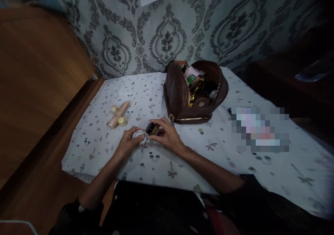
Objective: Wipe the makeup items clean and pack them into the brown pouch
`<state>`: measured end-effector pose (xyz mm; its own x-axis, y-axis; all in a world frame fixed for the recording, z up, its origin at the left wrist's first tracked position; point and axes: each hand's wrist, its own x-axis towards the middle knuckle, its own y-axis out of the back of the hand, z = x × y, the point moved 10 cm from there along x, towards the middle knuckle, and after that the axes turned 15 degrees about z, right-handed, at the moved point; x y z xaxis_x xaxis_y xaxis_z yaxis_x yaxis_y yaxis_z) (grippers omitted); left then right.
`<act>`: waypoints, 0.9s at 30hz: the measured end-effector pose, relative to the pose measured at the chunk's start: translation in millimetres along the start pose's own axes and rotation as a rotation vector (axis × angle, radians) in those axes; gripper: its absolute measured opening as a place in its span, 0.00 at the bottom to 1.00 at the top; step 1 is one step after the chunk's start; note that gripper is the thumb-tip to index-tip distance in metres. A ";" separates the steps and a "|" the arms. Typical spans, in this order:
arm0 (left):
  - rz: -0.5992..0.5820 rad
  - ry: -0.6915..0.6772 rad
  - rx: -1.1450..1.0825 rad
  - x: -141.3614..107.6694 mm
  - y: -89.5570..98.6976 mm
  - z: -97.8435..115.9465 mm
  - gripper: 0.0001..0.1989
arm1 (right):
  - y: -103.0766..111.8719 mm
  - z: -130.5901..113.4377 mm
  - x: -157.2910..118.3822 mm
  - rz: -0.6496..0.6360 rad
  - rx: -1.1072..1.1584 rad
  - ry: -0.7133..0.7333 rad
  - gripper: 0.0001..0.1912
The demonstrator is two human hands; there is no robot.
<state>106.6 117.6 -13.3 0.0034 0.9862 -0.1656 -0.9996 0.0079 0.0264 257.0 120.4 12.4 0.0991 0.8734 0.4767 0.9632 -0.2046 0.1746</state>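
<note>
Low over the printed cloth, my two hands meet near the middle of the view. My left hand (129,141) is closed on a crumpled white wipe (139,136). Between the fingertips and thumb of my right hand (169,136) is a small jar with a black lid (150,128), tilted, its lid end touching or almost touching the wipe. The jar's lower part is mostly hidden by my fingers. Just behind my right hand stands a brown leather cosmetic bag (177,89), unzipped and full of small items.
At the left of the cloth (146,169) lie a peach tube (118,115) and small yellowish-lidded jars (121,120). A pixelated object (259,129) lies at the right. Patterned wallpaper (112,50) rises behind; a wooden cabinet (39,71) stands on the left.
</note>
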 end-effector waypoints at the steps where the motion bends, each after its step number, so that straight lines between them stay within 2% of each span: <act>1: 0.005 -0.011 0.011 -1.0 0.0 1.7 0.17 | -0.1 1.0 0.0 -0.008 -0.028 0.006 0.28; 8: 0.054 -0.123 0.132 -7.1 6.0 15.1 0.15 | -6.3 2.8 -2.2 -0.090 -0.073 0.007 0.30; 14: 0.135 -0.275 0.245 -10.9 15.3 30.3 0.11 | -10.3 0.6 -4.0 -0.129 0.048 -0.027 0.18; 16: 0.148 -0.300 0.274 -12.2 16.4 33.1 0.11 | -12.1 11.5 -4.4 -0.129 0.114 -0.128 0.19; 20: 0.174 -0.397 0.366 -16.8 16.0 43.6 0.09 | -22.1 35.4 -10.5 -0.194 0.285 -0.403 0.32; 27: 0.192 -0.658 0.511 -27.7 10.9 59.7 0.07 | -30.9 32.4 -17.8 -0.320 0.405 -0.513 0.25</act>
<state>97.2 100.3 50.4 0.0082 0.8722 0.4891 -0.8499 -0.2516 0.4630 233.6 125.6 -29.3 -0.1942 0.9806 -0.0257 0.9717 0.1887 -0.1422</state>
